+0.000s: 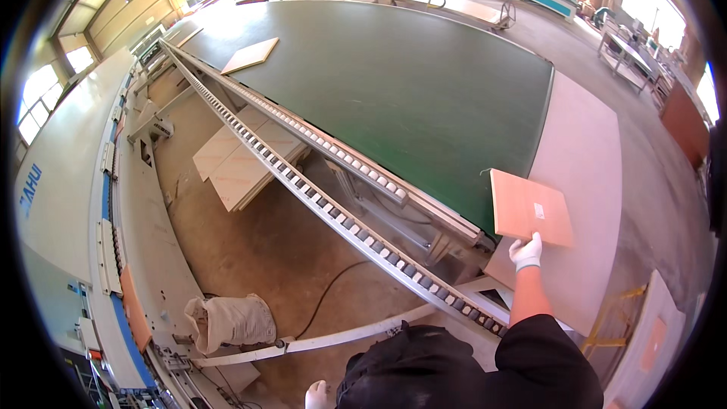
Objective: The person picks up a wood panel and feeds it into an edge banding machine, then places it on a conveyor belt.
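My right hand [525,252], in a white glove, grips the near edge of a square, light-orange wood panel [519,208] with a small white label on its face. The panel is over the right end of the dark green conveyor belt [379,83] and the pale pinkish board [581,159] beside it. Whether it rests flat or is lifted is hard to tell. Low in the picture, beside my dark clothing, part of my white-gloved left hand [316,395] shows; its fingers are mostly cut off. No held thing is visible there.
A roller rail [333,212] runs diagonally before the belt. Another panel [251,55] lies farther up the belt. Stacked boards [250,159] and a cloth sack [231,323] are below, left of me. A long machine [83,182] stands at left; a board-topped stand [647,341] at right.
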Demonstrator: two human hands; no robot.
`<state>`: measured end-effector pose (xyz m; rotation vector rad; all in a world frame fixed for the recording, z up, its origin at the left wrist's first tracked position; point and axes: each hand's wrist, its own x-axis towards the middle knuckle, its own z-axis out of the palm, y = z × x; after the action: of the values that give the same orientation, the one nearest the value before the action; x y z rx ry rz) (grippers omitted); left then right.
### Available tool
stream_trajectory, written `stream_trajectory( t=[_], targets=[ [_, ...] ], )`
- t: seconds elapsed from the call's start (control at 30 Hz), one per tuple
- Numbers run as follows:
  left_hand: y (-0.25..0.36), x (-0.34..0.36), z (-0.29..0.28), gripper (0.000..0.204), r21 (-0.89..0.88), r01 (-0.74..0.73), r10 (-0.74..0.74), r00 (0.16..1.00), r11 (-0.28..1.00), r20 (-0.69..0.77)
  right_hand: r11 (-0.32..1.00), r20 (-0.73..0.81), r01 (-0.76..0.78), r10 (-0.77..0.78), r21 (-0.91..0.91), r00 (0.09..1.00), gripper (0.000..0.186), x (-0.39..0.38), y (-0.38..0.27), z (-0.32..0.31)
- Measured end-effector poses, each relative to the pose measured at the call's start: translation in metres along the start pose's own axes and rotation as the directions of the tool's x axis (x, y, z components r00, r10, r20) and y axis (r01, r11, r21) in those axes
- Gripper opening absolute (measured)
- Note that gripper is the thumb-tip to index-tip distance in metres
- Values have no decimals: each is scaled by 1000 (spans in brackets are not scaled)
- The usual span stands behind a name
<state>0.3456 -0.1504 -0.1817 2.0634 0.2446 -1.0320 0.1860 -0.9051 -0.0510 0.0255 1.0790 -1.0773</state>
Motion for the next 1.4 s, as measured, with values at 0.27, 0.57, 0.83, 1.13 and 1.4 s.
stream_trajectory(
  t=[0.27, 0.57, 0.83, 1.13, 1.4],
  targets=[
    [143, -30, 24, 46, -506, 51, -87, 995, 861, -47, 983, 423, -186, 175, -15, 889, 28, -82, 1, 31],
    [412, -101, 79, 75, -878, 81, 612, 686, 472, 392, 749, 780, 296, 442, -593, 443, 20, -223, 116, 32],
    [326, -96, 24, 75, -968, -232, 396, 901, 95, -177, 265, 665, 962, 730, -60, -159, 60, -362, 216, -18],
    [203, -115, -71, 76, -817, -576, 140, 809, -7, -572, 686, 655, 634, 668, -357, -354, 71, -434, 201, 41],
    [123, -185, -116, 66, -647, -753, -106, 639, 119, -762, 414, 647, 907, 713, -76, -272, 69, -452, 254, 4]
  ],
)
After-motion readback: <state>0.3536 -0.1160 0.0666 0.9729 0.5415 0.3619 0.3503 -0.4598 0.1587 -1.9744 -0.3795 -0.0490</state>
